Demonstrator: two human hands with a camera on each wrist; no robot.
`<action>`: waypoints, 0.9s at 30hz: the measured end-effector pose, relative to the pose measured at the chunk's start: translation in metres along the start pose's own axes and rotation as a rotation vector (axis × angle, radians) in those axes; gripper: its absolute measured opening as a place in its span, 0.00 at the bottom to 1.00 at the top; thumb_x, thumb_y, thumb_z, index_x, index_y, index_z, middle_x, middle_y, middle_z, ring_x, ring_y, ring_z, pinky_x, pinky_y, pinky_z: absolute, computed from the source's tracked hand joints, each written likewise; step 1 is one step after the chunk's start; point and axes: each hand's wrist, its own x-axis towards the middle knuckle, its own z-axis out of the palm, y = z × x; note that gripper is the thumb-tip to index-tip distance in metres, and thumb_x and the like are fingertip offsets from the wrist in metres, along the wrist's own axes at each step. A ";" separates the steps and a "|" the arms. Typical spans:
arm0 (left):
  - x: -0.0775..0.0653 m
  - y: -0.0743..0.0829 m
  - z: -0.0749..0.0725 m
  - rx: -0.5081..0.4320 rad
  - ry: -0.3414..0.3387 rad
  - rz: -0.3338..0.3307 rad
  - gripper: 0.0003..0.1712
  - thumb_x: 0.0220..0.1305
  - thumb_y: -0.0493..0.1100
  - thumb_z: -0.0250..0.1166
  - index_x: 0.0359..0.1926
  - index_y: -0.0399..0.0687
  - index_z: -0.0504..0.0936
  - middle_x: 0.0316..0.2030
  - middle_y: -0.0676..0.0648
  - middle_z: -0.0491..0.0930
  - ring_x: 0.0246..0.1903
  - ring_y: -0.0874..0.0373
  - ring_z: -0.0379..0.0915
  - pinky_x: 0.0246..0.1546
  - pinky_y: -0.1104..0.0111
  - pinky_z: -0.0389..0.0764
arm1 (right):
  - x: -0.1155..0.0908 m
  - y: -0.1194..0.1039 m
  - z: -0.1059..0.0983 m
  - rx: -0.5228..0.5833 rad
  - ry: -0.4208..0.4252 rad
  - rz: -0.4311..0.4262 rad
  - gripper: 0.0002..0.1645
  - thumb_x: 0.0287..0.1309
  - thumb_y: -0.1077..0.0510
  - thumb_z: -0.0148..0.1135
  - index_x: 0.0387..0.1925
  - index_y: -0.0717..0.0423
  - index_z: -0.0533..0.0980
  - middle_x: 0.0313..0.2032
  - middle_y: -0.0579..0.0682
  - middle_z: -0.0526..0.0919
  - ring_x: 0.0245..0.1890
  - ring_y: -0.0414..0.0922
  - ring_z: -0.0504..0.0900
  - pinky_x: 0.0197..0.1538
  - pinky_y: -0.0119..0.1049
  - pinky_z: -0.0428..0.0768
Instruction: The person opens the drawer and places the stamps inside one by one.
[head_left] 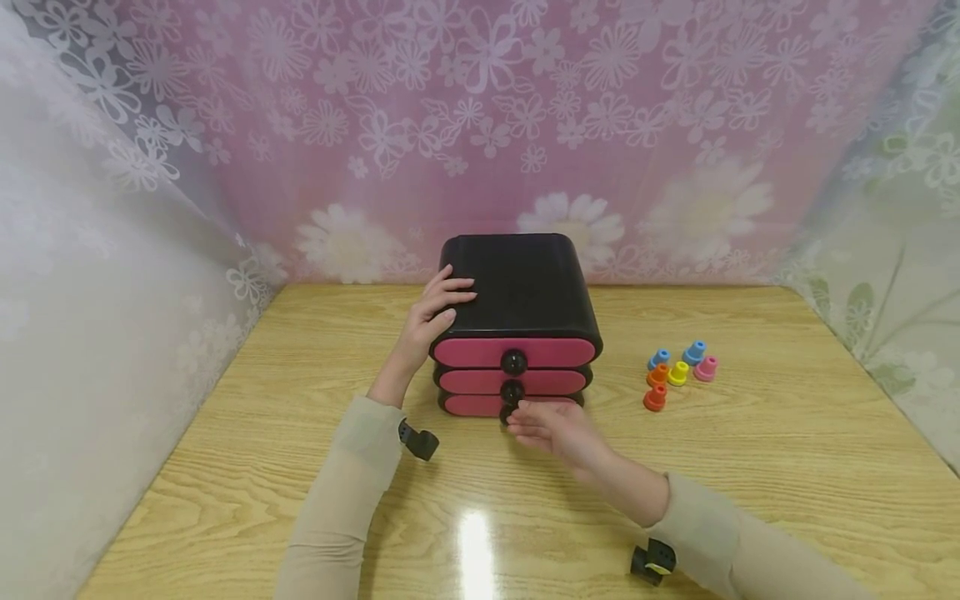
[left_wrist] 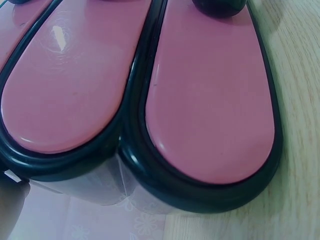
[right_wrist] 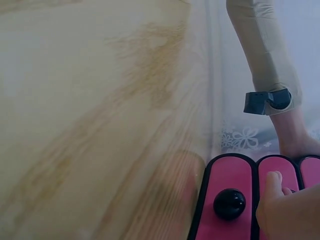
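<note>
A small black drawer cabinet [head_left: 517, 283] with three pink drawer fronts and round black knobs stands on the table. My left hand [head_left: 433, 315] rests on its top left edge, fingers spread onto the lid. In front of the lower drawers is my right hand [head_left: 558, 433], its fingers loosely bent and its fingertips overlapping the bottom knob [head_left: 506, 415]. The middle knob [head_left: 512, 392] shows just above them. In the right wrist view that bottom knob [right_wrist: 229, 204] shows uncovered, while the hand overlaps the middle drawer. The left wrist view shows the pink bottom drawer front [left_wrist: 212, 100] close up.
Several small coloured cone-shaped pegs, among them a yellow peg [head_left: 678, 373] and a red peg [head_left: 656, 397], stand to the right of the cabinet on the wooden table [head_left: 787, 467]. A pink flowered curtain [head_left: 487, 125] hangs behind; pale curtains flank both sides.
</note>
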 end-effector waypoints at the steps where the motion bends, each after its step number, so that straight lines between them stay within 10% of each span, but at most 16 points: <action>1: 0.000 0.000 0.000 0.002 0.001 0.000 0.19 0.53 0.27 0.43 0.43 0.16 0.69 0.50 0.22 0.62 0.61 0.32 0.36 0.61 0.54 0.40 | 0.001 0.001 0.000 0.000 0.001 0.004 0.27 0.57 0.57 0.54 0.46 0.80 0.67 0.37 0.59 0.79 0.37 0.45 0.80 0.45 0.37 0.75; 27: -0.001 -0.001 0.000 -0.001 -0.007 0.028 0.18 0.52 0.25 0.43 0.43 0.15 0.69 0.50 0.21 0.61 0.60 0.30 0.36 0.61 0.52 0.39 | 0.021 0.003 -0.002 0.034 0.093 -0.005 0.26 0.56 0.58 0.54 0.49 0.77 0.65 0.39 0.62 0.78 0.42 0.53 0.78 0.44 0.38 0.76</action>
